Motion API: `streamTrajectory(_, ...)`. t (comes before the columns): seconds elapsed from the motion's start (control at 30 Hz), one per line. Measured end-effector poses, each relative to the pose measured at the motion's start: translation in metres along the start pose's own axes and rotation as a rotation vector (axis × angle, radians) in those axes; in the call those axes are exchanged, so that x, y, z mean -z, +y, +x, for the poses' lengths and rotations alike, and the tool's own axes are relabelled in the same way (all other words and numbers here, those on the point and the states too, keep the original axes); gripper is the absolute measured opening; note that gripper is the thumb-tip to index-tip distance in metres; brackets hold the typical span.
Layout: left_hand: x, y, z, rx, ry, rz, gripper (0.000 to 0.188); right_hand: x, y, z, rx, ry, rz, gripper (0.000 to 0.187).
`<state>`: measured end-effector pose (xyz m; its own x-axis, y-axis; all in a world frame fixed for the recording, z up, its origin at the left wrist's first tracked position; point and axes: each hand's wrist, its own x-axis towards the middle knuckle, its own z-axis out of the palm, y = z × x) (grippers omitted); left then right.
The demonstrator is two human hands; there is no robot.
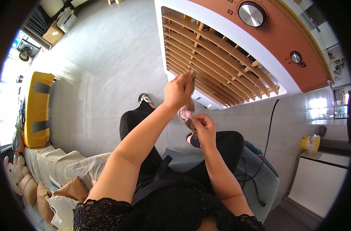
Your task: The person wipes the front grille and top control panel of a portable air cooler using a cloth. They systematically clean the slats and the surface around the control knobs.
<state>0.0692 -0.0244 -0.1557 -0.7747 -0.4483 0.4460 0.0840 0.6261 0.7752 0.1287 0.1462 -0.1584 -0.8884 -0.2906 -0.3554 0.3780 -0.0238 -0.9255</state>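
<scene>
A small crumpled cloth, pink and brownish, stretches between my hands. My left hand is closed, fingers bunched around its upper end, in front of the grille's lower left part. Lower and to the right, my right hand pinches the lower end between thumb and fingers. Just beyond both hands stands a white and copper-brown air cooler or similar appliance. Its front has a tan slatted grille with crossing bars. A large silver knob and a smaller knob sit on its brown panel.
A black cord runs from the appliance down beside my grey-blue seat. At left are a yellow case and a sofa with brown cushions. On the right, a yellow tub stands on a white cabinet.
</scene>
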Motion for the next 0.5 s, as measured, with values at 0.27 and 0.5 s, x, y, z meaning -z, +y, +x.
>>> streamTrajectory(0.27, -0.007, 0.001, 0.062, 0.365, 0.189, -0.038, 0.031, -0.003, -0.003, 0.0, 0.023, 0.006, 0.083, 0.01)
streamTrajectory(0.5, 0.028, 0.001, 0.056, 0.158, -0.341, 0.223, 0.041, -0.015, 0.002, 0.006, -0.016, -0.031, 0.052, 0.009)
